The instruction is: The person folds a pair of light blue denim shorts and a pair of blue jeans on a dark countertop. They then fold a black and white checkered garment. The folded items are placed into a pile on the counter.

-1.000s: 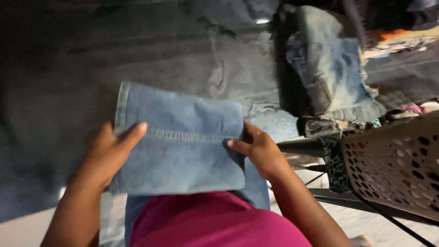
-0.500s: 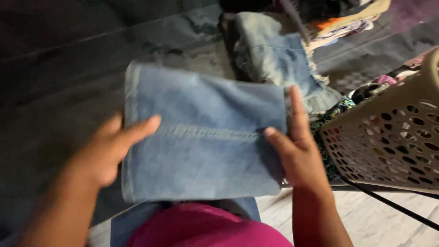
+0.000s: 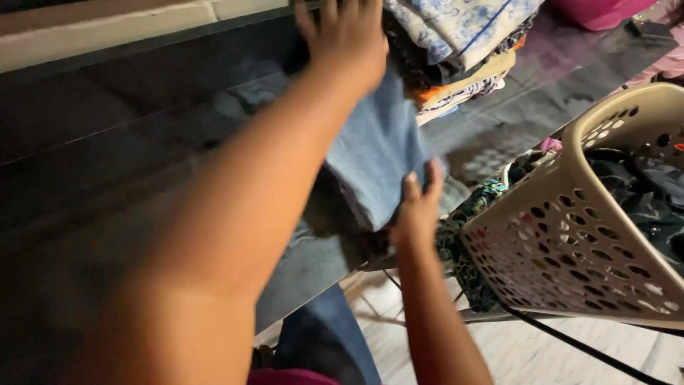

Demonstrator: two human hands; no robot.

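A folded light-blue denim garment is lifted over the dark table, just in front of a stack of folded clothes. My left hand reaches far forward and rests on the top far end of the denim, fingers spread. My right hand holds the garment's near lower edge with the thumb and fingers against the cloth. Part of the denim is hidden behind my left forearm.
A beige perforated laundry basket with dark clothes inside stands at the right. A patterned dark cloth hangs beside it. A light tiled floor shows below, and a pale wall ledge runs along the back.
The folded denim has gone from flat in front of me up and forward toward the clothes stack. My left arm has stretched out far; the view has swung right and up.
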